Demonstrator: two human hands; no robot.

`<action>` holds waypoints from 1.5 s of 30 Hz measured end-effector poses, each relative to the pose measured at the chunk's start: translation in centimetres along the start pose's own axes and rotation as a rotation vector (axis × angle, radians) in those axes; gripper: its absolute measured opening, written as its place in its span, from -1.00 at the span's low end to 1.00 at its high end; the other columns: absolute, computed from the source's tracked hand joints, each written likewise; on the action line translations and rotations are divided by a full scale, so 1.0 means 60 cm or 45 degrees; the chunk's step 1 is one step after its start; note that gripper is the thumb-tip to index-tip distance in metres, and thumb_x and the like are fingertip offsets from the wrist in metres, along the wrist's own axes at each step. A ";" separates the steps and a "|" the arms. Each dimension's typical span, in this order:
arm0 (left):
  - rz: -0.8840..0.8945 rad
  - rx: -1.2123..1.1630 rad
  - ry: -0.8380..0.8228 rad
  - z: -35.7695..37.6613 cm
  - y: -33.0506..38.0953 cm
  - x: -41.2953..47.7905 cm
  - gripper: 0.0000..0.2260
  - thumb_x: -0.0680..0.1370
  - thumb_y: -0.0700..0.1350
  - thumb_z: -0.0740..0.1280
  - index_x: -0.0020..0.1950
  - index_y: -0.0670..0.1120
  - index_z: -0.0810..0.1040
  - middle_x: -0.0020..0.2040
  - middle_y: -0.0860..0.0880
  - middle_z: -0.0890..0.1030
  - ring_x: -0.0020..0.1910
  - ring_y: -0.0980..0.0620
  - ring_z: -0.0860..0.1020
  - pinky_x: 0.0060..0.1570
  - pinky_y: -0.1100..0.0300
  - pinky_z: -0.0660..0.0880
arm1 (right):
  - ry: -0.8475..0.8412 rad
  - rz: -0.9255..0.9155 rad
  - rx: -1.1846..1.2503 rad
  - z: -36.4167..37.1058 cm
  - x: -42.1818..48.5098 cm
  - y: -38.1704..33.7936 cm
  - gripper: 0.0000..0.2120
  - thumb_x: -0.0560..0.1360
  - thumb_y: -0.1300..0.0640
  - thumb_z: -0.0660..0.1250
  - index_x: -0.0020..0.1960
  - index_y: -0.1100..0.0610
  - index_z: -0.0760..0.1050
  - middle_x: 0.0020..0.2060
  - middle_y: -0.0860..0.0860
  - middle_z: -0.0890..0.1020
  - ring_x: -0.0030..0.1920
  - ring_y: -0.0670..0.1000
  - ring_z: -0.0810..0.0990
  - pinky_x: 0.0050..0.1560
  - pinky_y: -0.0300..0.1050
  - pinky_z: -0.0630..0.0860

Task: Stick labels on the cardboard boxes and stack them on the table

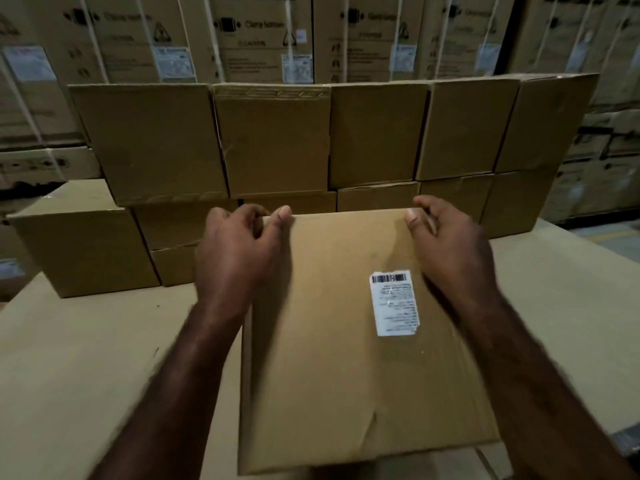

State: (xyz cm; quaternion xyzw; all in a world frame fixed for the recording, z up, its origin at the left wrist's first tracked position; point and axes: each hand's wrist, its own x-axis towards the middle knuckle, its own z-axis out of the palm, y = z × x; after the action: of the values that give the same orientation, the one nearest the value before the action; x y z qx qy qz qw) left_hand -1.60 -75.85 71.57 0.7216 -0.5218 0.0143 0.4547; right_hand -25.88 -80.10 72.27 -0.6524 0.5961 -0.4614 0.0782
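Observation:
A brown cardboard box [332, 368] fills the middle of the view, over the table. A white barcode label [394, 302] is stuck on its top face, right of centre. My left hand [239, 254] grips the box's far left corner, thumb on top and fingers curled over the edge. My right hand [446, 251] holds the far right corner the same way. Behind the box stands a stack of plain cardboard boxes [273, 143], two to three rows high, across the table's back.
The table [86, 358] is covered in brown cardboard. One more box [83, 247] stands at the left beside the stack. Large strapped printed cartons [256, 39] form a wall behind. The table's right edge [588, 244] drops to the floor.

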 end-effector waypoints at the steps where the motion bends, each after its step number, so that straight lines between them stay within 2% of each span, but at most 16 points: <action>1: -0.016 0.063 -0.021 0.001 -0.005 0.001 -0.55 0.55 0.33 0.23 0.26 0.07 0.53 0.13 0.01 0.38 -0.02 0.10 0.41 -0.26 0.24 0.38 | -0.043 0.002 -0.030 0.015 -0.001 0.000 -0.64 0.63 -0.04 0.22 0.41 -0.05 0.45 0.27 0.00 0.60 0.21 0.06 0.57 0.08 -0.11 0.46; 3: -0.027 0.193 -0.083 0.009 -0.019 -0.001 -0.58 0.57 0.28 0.23 0.29 0.06 0.53 0.21 -0.03 0.41 0.06 0.04 0.42 -0.13 0.15 0.44 | -0.125 -0.028 -0.120 0.046 -0.008 0.005 -0.64 0.64 0.00 0.20 0.42 -0.04 0.45 0.26 0.03 0.60 0.19 0.09 0.58 0.09 -0.05 0.50; 5: 0.016 0.268 -0.083 0.015 -0.026 -0.004 -0.62 0.60 0.23 0.21 0.31 0.06 0.51 0.28 -0.05 0.44 0.17 -0.02 0.42 0.09 0.01 0.48 | -0.129 -0.044 -0.160 0.063 -0.010 0.008 -0.64 0.64 0.05 0.18 0.43 -0.04 0.45 0.25 0.05 0.60 0.17 0.11 0.58 0.06 -0.06 0.49; 8: 0.292 0.373 -0.030 0.019 -0.014 -0.010 -0.69 0.61 0.14 0.22 0.31 0.10 0.51 0.33 0.02 0.44 0.30 -0.02 0.37 0.32 -0.11 0.36 | -0.114 -0.018 -0.158 0.069 -0.004 0.006 -0.61 0.62 0.14 0.19 0.42 -0.06 0.45 0.24 0.05 0.61 0.14 0.12 0.59 0.01 -0.07 0.48; 10: 0.502 0.347 -0.120 0.028 0.006 -0.015 -0.74 0.61 0.08 0.23 0.25 0.10 0.57 0.30 0.05 0.48 0.31 0.01 0.38 0.40 -0.15 0.27 | -0.095 0.025 -0.157 0.072 -0.002 0.003 -0.56 0.59 0.20 0.19 0.41 -0.07 0.46 0.23 0.05 0.62 0.13 0.13 0.59 0.01 -0.06 0.50; 13: 0.582 0.336 -0.335 0.056 0.029 -0.019 -0.74 0.63 0.02 0.23 0.28 0.07 0.56 0.36 0.04 0.45 0.39 0.01 0.34 0.49 -0.21 0.11 | -0.074 0.076 -0.164 0.082 0.005 -0.003 -0.51 0.53 0.26 0.19 0.40 -0.06 0.47 0.23 0.06 0.62 0.15 0.15 0.59 0.02 -0.05 0.51; 16: 0.603 0.313 -0.466 0.089 0.040 -0.009 -0.75 0.63 -0.04 0.23 0.24 0.01 0.62 0.35 0.00 0.48 0.36 -0.01 0.36 0.42 -0.15 0.25 | -0.138 0.117 -0.138 0.097 0.021 -0.002 -0.50 0.50 0.28 0.19 0.39 -0.05 0.49 0.24 0.07 0.62 0.16 0.16 0.59 0.05 -0.02 0.53; 20: 0.527 0.232 -0.509 0.131 0.035 0.012 -0.78 0.57 -0.13 0.28 0.11 -0.08 0.69 0.22 -0.03 0.58 0.23 -0.04 0.48 0.28 -0.07 0.42 | -0.236 0.176 -0.085 0.116 0.042 0.006 -0.50 0.47 0.30 0.19 0.33 -0.03 0.54 0.23 0.07 0.63 0.17 0.17 0.59 0.09 -0.02 0.54; 25: 0.541 0.179 -0.485 0.152 0.017 0.019 -0.81 0.53 -0.16 0.29 -0.01 -0.05 0.71 0.14 0.02 0.60 0.16 0.01 0.52 0.27 -0.15 0.41 | -0.247 0.218 0.000 0.138 0.067 0.017 -0.56 0.48 0.32 0.20 0.24 -0.01 0.60 0.18 0.03 0.65 0.11 0.12 0.61 0.03 -0.08 0.55; 27: 0.539 0.142 -0.485 0.159 0.010 0.024 -0.82 0.52 -0.16 0.31 -0.02 -0.05 0.72 0.10 0.04 0.61 0.13 0.04 0.54 0.25 -0.14 0.43 | -0.250 0.205 -0.003 0.149 0.075 0.020 -0.60 0.51 0.32 0.22 0.23 0.01 0.61 0.16 0.03 0.66 0.01 0.06 0.61 -0.07 -0.12 0.54; 29: 0.531 0.104 -0.500 0.163 0.007 0.031 -0.83 0.52 -0.16 0.34 -0.01 -0.06 0.73 0.08 0.04 0.62 0.11 0.06 0.55 0.24 -0.07 0.45 | -0.268 0.208 -0.014 0.156 0.080 0.023 -0.65 0.53 0.32 0.23 0.20 0.03 0.62 0.13 0.03 0.66 -0.09 0.02 0.54 -0.18 -0.18 0.43; 33: 0.426 0.059 -0.522 0.170 0.006 0.044 -0.86 0.53 -0.10 0.41 0.04 -0.06 0.72 0.10 0.04 0.61 0.10 0.06 0.55 0.22 0.10 0.47 | -0.272 0.205 -0.032 0.169 0.092 0.030 -0.69 0.52 0.30 0.24 0.12 0.02 0.64 0.08 0.05 0.67 -0.14 0.03 0.50 -0.15 -0.20 0.40; 38: 0.281 0.007 -0.506 0.182 0.011 0.050 -0.88 0.48 -0.06 0.50 -0.04 -0.06 0.74 -0.05 0.03 0.68 -0.06 0.09 0.60 0.05 0.11 0.56 | -0.269 0.205 -0.035 0.182 0.098 0.032 -0.73 0.50 0.28 0.26 0.02 0.01 0.65 0.00 0.02 0.67 -0.11 0.04 0.57 -0.16 -0.15 0.48; 42: 0.201 0.022 -0.450 0.194 0.013 0.051 -0.93 0.49 -0.07 0.47 -0.10 -0.05 0.74 -0.14 0.03 0.70 -0.14 0.07 0.62 -0.03 0.09 0.58 | -0.237 0.166 0.013 0.189 0.098 0.027 -0.70 0.43 0.29 0.25 0.00 0.01 0.66 -0.03 0.01 0.69 -0.09 0.06 0.62 -0.11 -0.04 0.61; 45: 0.214 0.113 -0.453 0.197 0.017 0.054 -0.89 0.54 -0.10 0.40 -0.11 -0.05 0.72 -0.14 0.01 0.71 -0.15 0.04 0.63 -0.06 0.09 0.58 | -0.210 0.158 0.109 0.188 0.101 0.020 -0.69 0.43 0.32 0.23 -0.05 0.02 0.67 -0.08 -0.01 0.69 -0.13 0.03 0.61 -0.16 -0.15 0.55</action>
State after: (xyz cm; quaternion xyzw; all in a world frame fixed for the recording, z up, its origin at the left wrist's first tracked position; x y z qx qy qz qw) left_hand -6.29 -86.21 66.91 0.6859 -0.6512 -0.0526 0.3205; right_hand -19.72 -90.66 68.20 -0.6461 0.6067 -0.4253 0.1832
